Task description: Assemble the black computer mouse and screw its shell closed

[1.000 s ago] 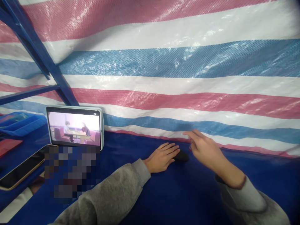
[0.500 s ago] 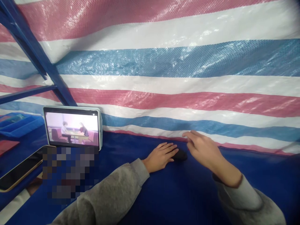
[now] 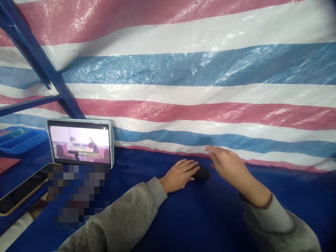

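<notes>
My left hand [image 3: 181, 175] lies palm down on the dark blue tabletop with its fingers stretched out. Its fingertips rest on the left end of a small black rounded object [image 3: 202, 172], whose kind I cannot make out. To the right, my right hand [image 3: 227, 164] is raised over the table, its thumb and forefinger brought close together. Anything between those fingers is hidden or too small to name. Just below the right fingers, a tiny reddish thing [image 3: 212, 166] shows, too small to identify.
A tablet [image 3: 81, 142] playing a video stands at the left. Near it lie a phone [image 3: 28, 189], a blue tray [image 3: 26, 140] and a red flat item [image 3: 8, 165]. Another person's sleeve [image 3: 15, 227] shows lower left. Behind hangs a striped plastic sheet [image 3: 183, 70] beside a blue frame [image 3: 55, 77].
My right hand has turned slightly, and the tiny reddish thing now shows below its fingers. My left hand stays in place on the black object.
</notes>
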Action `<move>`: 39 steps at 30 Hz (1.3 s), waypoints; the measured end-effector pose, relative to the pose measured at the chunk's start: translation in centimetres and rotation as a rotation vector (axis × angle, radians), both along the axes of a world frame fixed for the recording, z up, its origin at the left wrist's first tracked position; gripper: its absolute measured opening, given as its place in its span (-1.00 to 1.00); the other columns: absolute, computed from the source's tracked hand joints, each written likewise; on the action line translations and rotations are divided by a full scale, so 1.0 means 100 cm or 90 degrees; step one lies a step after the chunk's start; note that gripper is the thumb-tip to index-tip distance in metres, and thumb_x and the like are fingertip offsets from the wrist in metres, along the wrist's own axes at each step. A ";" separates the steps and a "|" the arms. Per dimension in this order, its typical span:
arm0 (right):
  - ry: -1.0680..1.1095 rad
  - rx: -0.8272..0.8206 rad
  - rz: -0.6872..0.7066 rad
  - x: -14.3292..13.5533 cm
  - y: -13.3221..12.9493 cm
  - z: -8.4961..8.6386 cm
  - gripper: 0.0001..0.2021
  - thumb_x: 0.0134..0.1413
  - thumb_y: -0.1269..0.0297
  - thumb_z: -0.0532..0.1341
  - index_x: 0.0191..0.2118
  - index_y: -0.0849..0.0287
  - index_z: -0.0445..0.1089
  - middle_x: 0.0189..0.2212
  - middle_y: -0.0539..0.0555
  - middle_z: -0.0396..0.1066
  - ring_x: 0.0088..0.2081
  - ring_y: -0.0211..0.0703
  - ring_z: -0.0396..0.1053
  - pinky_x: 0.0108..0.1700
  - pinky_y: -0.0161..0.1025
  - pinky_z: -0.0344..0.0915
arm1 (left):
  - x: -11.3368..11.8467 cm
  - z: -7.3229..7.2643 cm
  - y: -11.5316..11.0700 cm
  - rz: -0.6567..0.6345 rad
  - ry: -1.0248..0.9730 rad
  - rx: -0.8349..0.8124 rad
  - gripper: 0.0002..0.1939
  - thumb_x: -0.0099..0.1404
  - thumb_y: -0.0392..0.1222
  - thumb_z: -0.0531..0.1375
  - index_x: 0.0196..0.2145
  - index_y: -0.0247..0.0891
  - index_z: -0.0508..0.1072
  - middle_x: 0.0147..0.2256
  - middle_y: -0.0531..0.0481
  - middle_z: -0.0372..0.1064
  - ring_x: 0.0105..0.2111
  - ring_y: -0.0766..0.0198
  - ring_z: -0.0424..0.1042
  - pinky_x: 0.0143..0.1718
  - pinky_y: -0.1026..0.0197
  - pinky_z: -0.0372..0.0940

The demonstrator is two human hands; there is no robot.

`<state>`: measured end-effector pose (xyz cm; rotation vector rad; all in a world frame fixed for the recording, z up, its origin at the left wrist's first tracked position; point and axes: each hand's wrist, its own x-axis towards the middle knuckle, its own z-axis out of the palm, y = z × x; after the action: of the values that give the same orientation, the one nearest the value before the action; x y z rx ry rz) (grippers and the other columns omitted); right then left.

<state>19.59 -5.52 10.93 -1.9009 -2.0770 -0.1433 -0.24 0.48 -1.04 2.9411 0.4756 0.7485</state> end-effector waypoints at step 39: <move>-0.037 0.018 0.027 -0.002 -0.002 0.001 -0.58 0.06 0.52 -0.01 -0.02 0.13 0.41 -0.25 0.08 0.49 -0.37 -0.14 0.44 -0.34 -0.25 0.20 | 0.000 0.002 -0.001 0.002 0.000 -0.004 -0.53 0.47 -0.10 0.04 0.26 -0.25 0.16 0.26 -0.12 0.14 0.29 0.16 0.08 0.30 0.02 0.00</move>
<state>19.40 -5.72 11.04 -1.8550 -2.1400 -0.2200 -0.27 0.40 -0.80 2.9358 0.4823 0.7465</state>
